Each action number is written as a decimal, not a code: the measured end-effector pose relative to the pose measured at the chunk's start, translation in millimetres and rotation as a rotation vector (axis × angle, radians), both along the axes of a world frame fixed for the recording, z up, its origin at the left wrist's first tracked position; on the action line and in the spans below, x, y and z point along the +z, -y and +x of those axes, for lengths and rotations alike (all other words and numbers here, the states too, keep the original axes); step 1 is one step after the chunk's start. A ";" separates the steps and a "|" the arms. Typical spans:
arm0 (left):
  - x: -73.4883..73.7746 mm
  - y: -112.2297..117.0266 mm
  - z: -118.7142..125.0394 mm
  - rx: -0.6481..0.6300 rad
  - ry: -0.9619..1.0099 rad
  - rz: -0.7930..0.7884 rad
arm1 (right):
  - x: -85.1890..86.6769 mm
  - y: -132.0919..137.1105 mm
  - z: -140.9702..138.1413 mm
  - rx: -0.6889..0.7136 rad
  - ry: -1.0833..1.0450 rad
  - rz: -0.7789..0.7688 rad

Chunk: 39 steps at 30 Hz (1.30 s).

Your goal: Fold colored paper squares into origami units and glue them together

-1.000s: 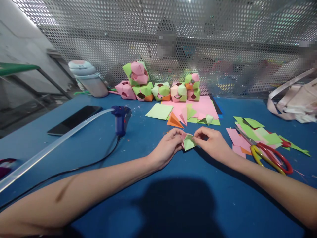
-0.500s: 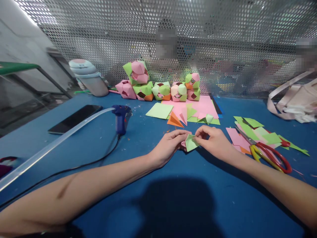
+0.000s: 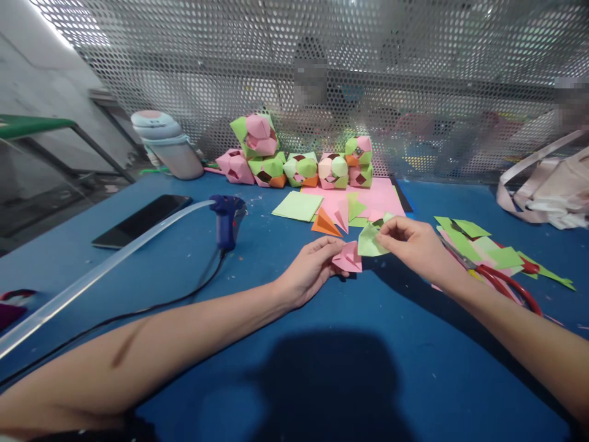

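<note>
My left hand (image 3: 317,270) pinches a folded pink paper piece (image 3: 350,258) above the middle of the table. To its right, my right hand (image 3: 409,245) grips a folded light green paper piece (image 3: 370,240) between thumb and fingers. A small gap separates the two pieces. Just beyond the hands lie an orange folded paper (image 3: 326,222), a stack of light green squares (image 3: 298,205) and a large pink sheet (image 3: 381,195). Red-and-yellow-handled scissors (image 3: 506,283) are partly hidden behind my right forearm.
Several folded paper balls (image 3: 301,169) line the back by a perforated metal screen (image 3: 437,123). At left are a blue glue gun (image 3: 225,224) with a long clear stick, a black phone (image 3: 142,221) and a bottle (image 3: 170,147). Paper scraps (image 3: 478,245) and a bag (image 3: 552,178) are at right.
The green piece, which was against the pink one, has moved up and right with my right hand. My left hand stays nearly in place, and the pink piece now shows more fully.
</note>
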<state>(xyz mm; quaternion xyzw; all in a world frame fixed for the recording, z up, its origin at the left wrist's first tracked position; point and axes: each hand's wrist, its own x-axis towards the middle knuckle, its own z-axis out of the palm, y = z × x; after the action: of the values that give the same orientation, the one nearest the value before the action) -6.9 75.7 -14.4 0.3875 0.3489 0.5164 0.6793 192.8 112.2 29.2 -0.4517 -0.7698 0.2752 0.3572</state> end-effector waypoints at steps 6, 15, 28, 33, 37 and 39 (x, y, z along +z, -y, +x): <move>0.4 1.7 1.6 0.028 -0.061 -0.002 | -17.9 -5.8 1.4 -0.108 0.045 0.209; 2.9 8.0 2.3 0.082 -0.453 0.192 | -32.8 6.8 -8.1 0.110 0.193 0.335; 2.6 10.5 0.7 0.170 -0.707 0.350 | -23.7 21.0 -15.6 0.178 0.013 0.045; 3.2 9.8 0.8 0.124 -0.686 0.349 | -22.8 22.5 -15.6 0.203 -0.045 -0.096; 3.4 10.0 1.8 0.176 -0.726 0.353 | -21.8 25.1 -17.8 0.209 -0.015 -0.112; 4.1 11.0 2.2 0.188 -0.747 0.372 | -23.7 26.0 -19.8 0.179 0.012 -0.085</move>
<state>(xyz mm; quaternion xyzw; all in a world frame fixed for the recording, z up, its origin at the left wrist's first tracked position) -4.7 64.6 -10.4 0.6304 0.5057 0.4544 0.3746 173.0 86.2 5.5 -0.3977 -0.7967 0.3358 0.3072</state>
